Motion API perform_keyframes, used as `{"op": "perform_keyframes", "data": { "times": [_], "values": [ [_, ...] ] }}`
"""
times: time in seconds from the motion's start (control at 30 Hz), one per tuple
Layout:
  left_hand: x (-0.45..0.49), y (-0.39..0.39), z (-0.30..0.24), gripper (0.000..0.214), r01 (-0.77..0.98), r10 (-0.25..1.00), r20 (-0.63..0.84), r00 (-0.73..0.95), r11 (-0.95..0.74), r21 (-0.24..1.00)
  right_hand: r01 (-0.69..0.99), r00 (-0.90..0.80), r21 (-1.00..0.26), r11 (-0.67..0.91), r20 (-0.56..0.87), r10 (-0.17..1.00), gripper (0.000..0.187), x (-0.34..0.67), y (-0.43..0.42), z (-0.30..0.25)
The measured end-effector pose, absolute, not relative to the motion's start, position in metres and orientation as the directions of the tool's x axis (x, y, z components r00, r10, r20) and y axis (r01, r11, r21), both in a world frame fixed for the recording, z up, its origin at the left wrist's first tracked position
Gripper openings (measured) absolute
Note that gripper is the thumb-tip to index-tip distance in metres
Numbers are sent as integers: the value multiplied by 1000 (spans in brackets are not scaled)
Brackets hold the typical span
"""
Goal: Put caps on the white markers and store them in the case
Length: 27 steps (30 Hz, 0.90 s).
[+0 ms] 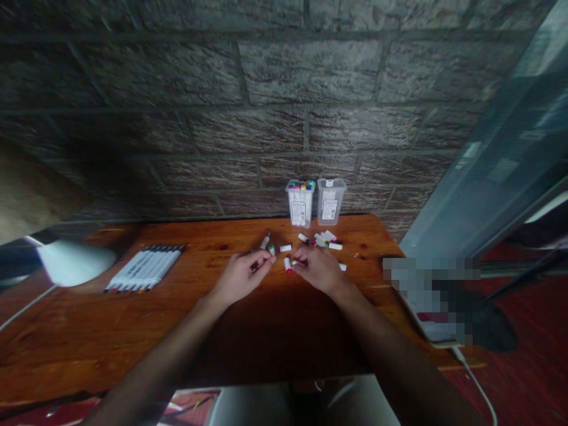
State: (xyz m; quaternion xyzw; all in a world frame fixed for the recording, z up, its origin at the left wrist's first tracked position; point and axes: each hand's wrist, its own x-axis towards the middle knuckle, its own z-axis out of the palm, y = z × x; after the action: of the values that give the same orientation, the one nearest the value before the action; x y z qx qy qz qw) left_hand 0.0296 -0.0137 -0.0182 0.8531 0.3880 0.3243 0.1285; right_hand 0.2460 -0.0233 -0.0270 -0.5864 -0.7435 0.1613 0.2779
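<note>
A person is sitting at a reddish-brown wooden table [133, 331], with both bare forearms reaching forward from 6 o'clock toward the table's middle.

The left hand [242, 275] is curling loosely closed around a slim grey marker pen [265, 242]. The pen's free end is poking out past the fingertips toward 1 o'clock.

The right hand [317, 269] is lying knuckles up, just beside the left at its 3 o'clock. Its fingers are bending inward toward a short white marker cap with a red end [287, 264], which is lying on the wood between the two hands. The picture is too small to tell whether the fingertips are gripping it or only touching it.

A white cap with a green end [271, 249] is lying close to the left fingertips. A scatter of small white caps with coloured ends [323, 239] is spreading at 12 o'clock from the right hand.

Beyond them, against a dark grey brick wall [266, 89], two clear plastic tubs are standing upright side by side. The left tub [300, 204] is holding markers with coloured tops, and the contents of the right tub [331, 202] are unclear.

At 9 o'clock from the hands, a neat row of white markers [144, 267] is lying side by side. A white lamp shade [73, 262] is hanging over the table's left edge.
</note>
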Motion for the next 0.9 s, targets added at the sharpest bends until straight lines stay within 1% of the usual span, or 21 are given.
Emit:
{"op": "perform_keyframes", "data": {
  "times": [0.13, 0.27, 0.33, 0.4, 0.53, 0.8, 0.9],
  "values": [
    [30, -14, -16, 25, 580, 767, 448, 460, -642, 502, 723, -161, -618, 309, 285, 945, 12, 243, -23, -27],
    [31, -14, -15, 24, 571, 765, 473, 437, -643, 511, 547, -119, -736, 400, 404, 907, 15, 242, -19, -25],
    [30, -14, -16, 24, 571, 763, 476, 438, -645, 508, 478, -83, -760, 439, 459, 885, 18, 242, -17, -26],
    [30, -14, -18, 24, 569, 756, 475, 451, -654, 499, 454, -72, -759, 466, 490, 869, 21, 242, -16, -27],
    [31, -14, -20, 23, 553, 734, 481, 479, -678, 484, 442, -131, -735, 515, 515, 847, 24, 240, -17, -27],
    [30, -17, -20, 18, 543, 726, 470, 501, -687, 483, 440, -292, -646, 623, 553, 780, 16, 238, -27, -13],
    [30, -17, -21, 17, 531, 717, 474, 511, -697, 481, 438, -312, -635, 636, 557, 770, 15, 237, -30, -11]
  ]
}}
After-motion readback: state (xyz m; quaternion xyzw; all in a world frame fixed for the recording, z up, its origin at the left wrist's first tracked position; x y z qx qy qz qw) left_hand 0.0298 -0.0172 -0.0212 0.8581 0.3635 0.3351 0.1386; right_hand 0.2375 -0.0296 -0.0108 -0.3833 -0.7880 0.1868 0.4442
